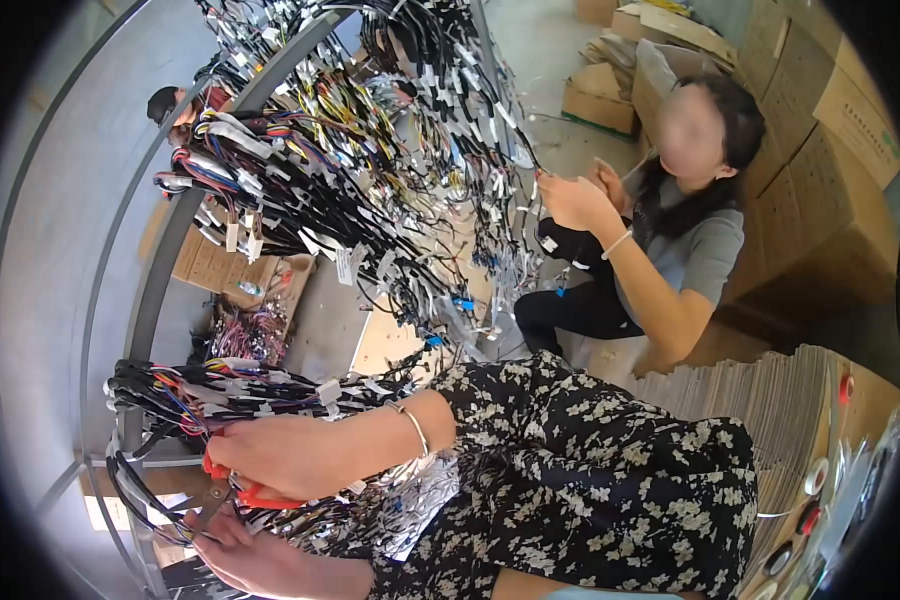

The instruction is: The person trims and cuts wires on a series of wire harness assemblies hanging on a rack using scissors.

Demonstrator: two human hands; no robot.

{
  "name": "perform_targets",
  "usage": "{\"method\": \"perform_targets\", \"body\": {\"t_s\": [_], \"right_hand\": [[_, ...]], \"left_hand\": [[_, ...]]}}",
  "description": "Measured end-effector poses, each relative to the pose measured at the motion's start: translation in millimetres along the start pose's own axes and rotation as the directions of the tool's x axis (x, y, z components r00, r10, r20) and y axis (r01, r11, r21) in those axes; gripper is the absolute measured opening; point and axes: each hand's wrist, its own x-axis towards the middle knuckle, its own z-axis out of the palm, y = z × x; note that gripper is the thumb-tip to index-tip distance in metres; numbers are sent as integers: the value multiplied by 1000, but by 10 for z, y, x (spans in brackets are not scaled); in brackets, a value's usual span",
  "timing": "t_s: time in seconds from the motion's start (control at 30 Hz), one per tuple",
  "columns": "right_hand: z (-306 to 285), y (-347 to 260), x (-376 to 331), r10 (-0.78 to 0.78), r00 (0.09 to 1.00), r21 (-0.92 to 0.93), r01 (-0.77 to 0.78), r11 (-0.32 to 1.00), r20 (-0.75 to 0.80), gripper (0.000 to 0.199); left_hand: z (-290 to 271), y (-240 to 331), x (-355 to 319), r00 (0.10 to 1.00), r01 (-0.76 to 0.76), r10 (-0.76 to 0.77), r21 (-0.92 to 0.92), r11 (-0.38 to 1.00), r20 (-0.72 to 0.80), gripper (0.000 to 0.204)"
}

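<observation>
My right hand (300, 458), a silver bangle at its wrist, is closed around the red handles of a pair of scissors (208, 508). The blades angle down toward my left hand (255, 562). That hand lies just below, its fingers pinched at dark thin wires (142, 495) that loop down from the rack. Its fingertips are close to the scissor tips, and what lies exactly between them is partly hidden. Beyond my right hand, a bundle of wire harnesses (270, 388) with white labels hangs over the rack's bar.
A grey metal rack (157, 290) carries thick harness bundles (300, 200). A co-worker (685, 240) sits at the right, handling wires. Another person (175, 108) is behind the rack. Cardboard boxes (800, 220) stand at right, above stacked flat cardboard (740, 410) and tape rolls (808, 518).
</observation>
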Motion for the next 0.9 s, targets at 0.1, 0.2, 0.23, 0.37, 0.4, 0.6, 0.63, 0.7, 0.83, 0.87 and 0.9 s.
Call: {"method": "perform_targets", "body": {"t_s": [0.1,0.2,0.23,0.37,0.4,0.6,0.63,0.7,0.83,0.87,0.9], "right_hand": [[0,45,-28,-24,997,-14,23,1000,-75,23],[-75,195,-16,-101,988,-53,96,994,-115,21],[-79,204,10,-158,979,-106,145,984,-127,21],[-182,369,127,-158,981,-121,145,982,-109,24],[-109,264,174,-53,997,3,53,999,-58,29],[-142,407,62,-75,994,-170,60,984,-84,52],[-149,426,84,-127,990,-300,105,948,-55,54],[-121,400,41,10,999,-186,-16,983,-36,58],[149,-178,-40,-52,993,-242,25,970,-110,22],[159,-329,-47,160,987,-41,-159,987,23,14],[169,-397,-42,336,923,135,-364,922,189,15]], "left_hand": [[42,229,108,972,232,-231,-409,883,54,34],[53,275,169,840,510,-494,-638,578,224,37],[11,295,173,818,550,-533,-567,613,217,38],[-429,225,331,703,704,-605,-485,519,372,38],[-625,197,380,681,727,-548,-536,429,485,35],[-128,-134,-153,660,740,-682,-428,519,315,27],[-124,-316,-232,695,708,-599,-521,476,398,30],[-107,-470,-163,736,675,-435,-612,413,518,38],[-310,-333,10,739,673,-396,-604,426,545,43],[-300,-346,-2,745,667,-353,-623,409,566,43],[-301,-393,10,724,688,-333,-603,403,604,43]]}}
